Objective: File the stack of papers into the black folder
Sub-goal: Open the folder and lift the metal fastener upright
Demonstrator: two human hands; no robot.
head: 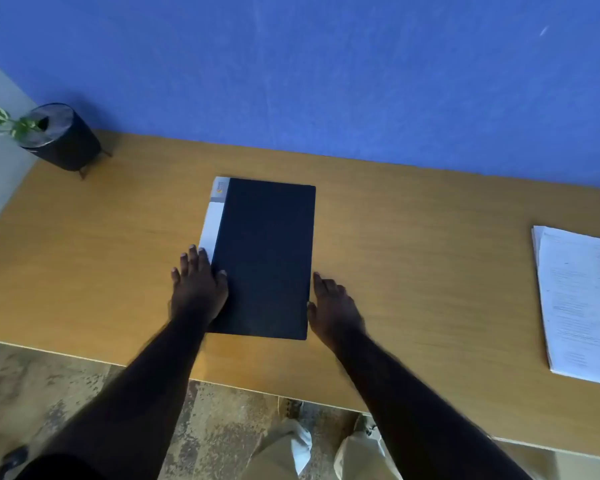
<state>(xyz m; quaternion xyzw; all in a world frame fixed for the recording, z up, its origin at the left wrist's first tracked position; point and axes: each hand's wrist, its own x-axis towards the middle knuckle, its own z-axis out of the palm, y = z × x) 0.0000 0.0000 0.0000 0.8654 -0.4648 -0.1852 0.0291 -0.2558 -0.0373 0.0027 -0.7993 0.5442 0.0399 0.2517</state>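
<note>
The black folder [265, 251] lies closed and flat in the middle of the wooden desk, its white spine strip along the left side. My left hand [196, 285] rests flat with spread fingers on the folder's lower left corner and spine. My right hand [335, 306] lies on the desk against the folder's lower right edge, thumb touching that edge, holding nothing. The stack of white printed papers [579, 303] sits far to the right on the desk, partly cut off by the frame's edge.
A dark round pot with a small green plant [57, 136] stands at the desk's back left corner. A blue wall [326, 71] runs behind the desk [430, 254]. The desk's front edge crosses below my forearms, with floor and my legs beneath.
</note>
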